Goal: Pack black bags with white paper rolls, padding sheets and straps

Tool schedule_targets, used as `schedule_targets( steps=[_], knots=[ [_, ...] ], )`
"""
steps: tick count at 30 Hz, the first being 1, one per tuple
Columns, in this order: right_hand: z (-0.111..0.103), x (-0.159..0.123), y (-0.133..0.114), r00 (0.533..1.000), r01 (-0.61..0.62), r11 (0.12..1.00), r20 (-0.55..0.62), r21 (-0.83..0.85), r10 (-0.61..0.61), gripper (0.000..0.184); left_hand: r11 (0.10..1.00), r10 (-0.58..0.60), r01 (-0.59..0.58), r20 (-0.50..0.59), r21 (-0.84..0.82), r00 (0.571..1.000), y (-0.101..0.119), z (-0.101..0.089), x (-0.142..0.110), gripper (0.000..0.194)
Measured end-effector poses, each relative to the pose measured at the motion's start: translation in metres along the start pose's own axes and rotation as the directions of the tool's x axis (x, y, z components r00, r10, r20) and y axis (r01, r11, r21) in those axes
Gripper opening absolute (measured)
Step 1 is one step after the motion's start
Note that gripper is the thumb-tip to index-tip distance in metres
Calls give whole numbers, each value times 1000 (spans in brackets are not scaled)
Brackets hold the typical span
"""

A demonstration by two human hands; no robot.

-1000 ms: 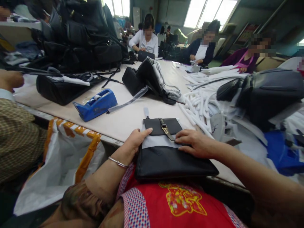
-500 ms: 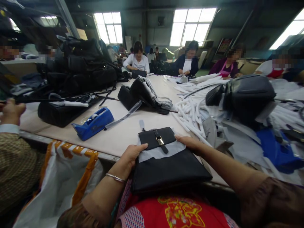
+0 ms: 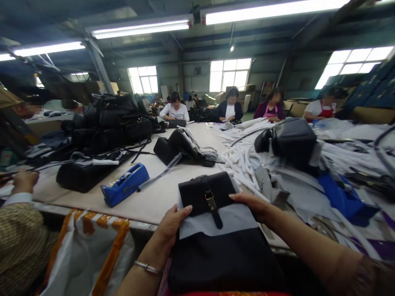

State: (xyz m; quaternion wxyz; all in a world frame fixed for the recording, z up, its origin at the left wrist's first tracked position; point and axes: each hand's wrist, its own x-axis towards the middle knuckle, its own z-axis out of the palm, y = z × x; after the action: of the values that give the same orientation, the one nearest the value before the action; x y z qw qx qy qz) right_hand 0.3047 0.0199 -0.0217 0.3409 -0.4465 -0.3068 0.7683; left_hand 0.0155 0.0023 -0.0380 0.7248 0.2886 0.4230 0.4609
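A black bag (image 3: pixel 222 259) with a buckled flap leans at the near table edge, in front of my body. White tissue paper (image 3: pixel 222 221) lies between the flap and the bag's front. A strap with a gold-coloured buckle (image 3: pixel 211 203) runs down the flap. My left hand (image 3: pixel 173 224) grips the bag's left side, thumb on the flap's corner. My right hand (image 3: pixel 251 204) holds the opposite side, its thumb by the flap's right edge. The fingers behind the bag are hidden.
A blue tape dispenser (image 3: pixel 126 186) stands left on the table (image 3: pixel 160 201). Ahead lies another black bag (image 3: pixel 173 148) with paper. White paper rolls (image 3: pixel 243 160) and a dark bag (image 3: pixel 294 139) are right. A white sack (image 3: pixel 89 250) hangs below left. A co-worker's hand (image 3: pixel 24 181) is far left.
My view has tilted up, bringing ceiling lights in. The bag stands more upright and closer to me, its flap and buckle turned more toward me. Both hands keep their hold.
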Motion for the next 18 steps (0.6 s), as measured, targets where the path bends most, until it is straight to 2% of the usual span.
schedule_targets(
  steps=[5, 11, 14, 18],
  knots=[
    [14, -39, -4, 985, 169, 980, 37, -105, -166, 50, 991, 100, -104, 44, 86, 994, 10, 12, -27, 57],
    [25, -61, -13, 934, 336, 902, -25, -272, -355, 58, 980, 166, -160, -42, 121, 985, 18, 24, -50, 59],
    [27, -64, -19, 918, 385, 881, 15, -274, -396, 56, 982, 150, -135, -112, 132, 982, 19, 29, -47, 65],
    [26, -60, -32, 902, 431, 879, 78, -202, -425, 57, 981, 150, -121, -197, 153, 969, 21, 30, -27, 74]
  ],
)
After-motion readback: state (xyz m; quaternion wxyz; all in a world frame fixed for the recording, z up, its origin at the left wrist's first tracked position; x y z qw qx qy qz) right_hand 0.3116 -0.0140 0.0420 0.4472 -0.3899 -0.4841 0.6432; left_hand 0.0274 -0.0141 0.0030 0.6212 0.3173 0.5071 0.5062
